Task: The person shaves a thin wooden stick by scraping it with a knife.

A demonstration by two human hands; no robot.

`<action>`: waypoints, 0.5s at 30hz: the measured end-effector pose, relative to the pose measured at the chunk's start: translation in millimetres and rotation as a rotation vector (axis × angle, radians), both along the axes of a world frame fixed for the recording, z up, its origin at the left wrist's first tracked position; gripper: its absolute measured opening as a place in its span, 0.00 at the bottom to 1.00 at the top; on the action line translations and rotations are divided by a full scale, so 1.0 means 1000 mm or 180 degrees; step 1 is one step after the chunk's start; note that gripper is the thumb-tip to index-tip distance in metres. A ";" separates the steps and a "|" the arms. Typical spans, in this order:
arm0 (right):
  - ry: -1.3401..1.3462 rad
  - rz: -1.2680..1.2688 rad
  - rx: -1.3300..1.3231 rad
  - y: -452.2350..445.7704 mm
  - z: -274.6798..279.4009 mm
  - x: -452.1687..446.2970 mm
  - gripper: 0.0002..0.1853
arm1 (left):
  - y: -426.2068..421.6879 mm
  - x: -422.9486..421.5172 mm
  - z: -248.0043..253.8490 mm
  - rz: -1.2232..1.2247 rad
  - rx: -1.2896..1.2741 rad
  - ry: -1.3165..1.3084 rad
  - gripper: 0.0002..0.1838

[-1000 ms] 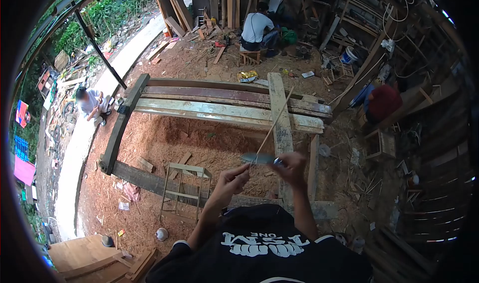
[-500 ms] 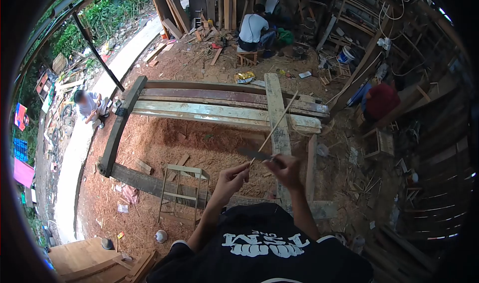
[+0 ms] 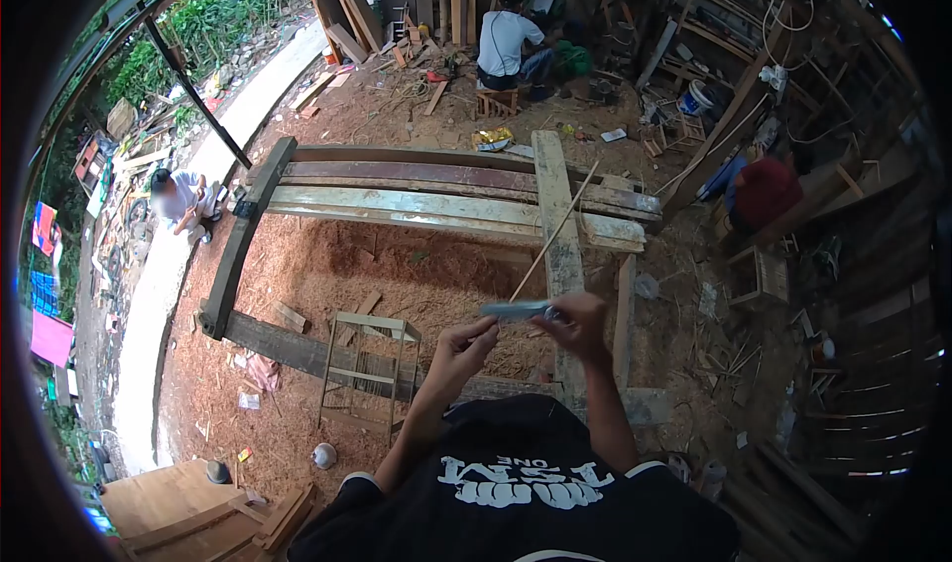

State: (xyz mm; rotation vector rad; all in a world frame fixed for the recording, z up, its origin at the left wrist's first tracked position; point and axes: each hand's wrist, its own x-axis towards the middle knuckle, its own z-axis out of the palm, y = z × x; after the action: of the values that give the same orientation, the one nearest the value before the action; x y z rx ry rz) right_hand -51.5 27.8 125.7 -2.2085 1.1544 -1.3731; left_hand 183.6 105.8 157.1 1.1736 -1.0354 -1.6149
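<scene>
The left hand [image 3: 464, 354] has its grip clamped on the lower end of a thin stick [image 3: 555, 231]. The right hand [image 3: 578, 324] has its grip clamped on the handle of a knife [image 3: 514, 311]. The blade lies across the stick just beside the left fingertips; contact between blade and stick cannot be confirmed.

The stick is held in the air, tilted up and away to the right. In view, both hands appear above a wooden frame [image 3: 230, 255], near its near edge and toward the near right corner. The stick's upper length overlaps a crossboard [image 3: 548, 170] near the right edge. Long planks [image 3: 397, 201] lie along the far edge. A small slatted rack [image 3: 362, 319] stands at the near edge, left of the hands.
</scene>
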 end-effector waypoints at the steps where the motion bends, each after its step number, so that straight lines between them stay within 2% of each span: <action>1: -0.0285 -0.0252 0.0167 -0.006 -0.003 -0.013 0.23 | 0.002 -0.001 0.006 0.0064 0.0116 0.0060 0.18; 2: -0.0563 -0.0508 0.0338 -0.011 -0.004 -0.028 0.23 | 0.006 0.000 0.003 0.0077 0.0055 -0.0019 0.19; 5: 0.0175 -0.1226 0.0436 -0.023 0.001 -0.063 0.23 | 0.016 0.001 -0.011 0.0158 -0.0021 -0.0127 0.19; 6: -0.0118 -0.1181 0.0357 -0.022 0.000 -0.052 0.23 | 0.014 -0.001 -0.016 0.0212 0.0032 -0.0064 0.19; 11: -0.0597 -0.0027 0.1012 0.008 -0.008 0.009 0.23 | -0.010 -0.017 -0.006 0.0175 -0.0169 -0.0095 0.18; 15: -0.0182 0.0320 0.0747 0.018 0.002 0.026 0.22 | -0.022 -0.019 -0.022 0.0025 -0.0538 -0.0299 0.17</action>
State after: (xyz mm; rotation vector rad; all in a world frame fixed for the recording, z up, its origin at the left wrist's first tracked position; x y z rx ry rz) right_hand -25.0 46.1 127.4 -2.0207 1.1067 -1.1867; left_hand 164.5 84.1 135.6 1.1461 -1.2014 -1.4471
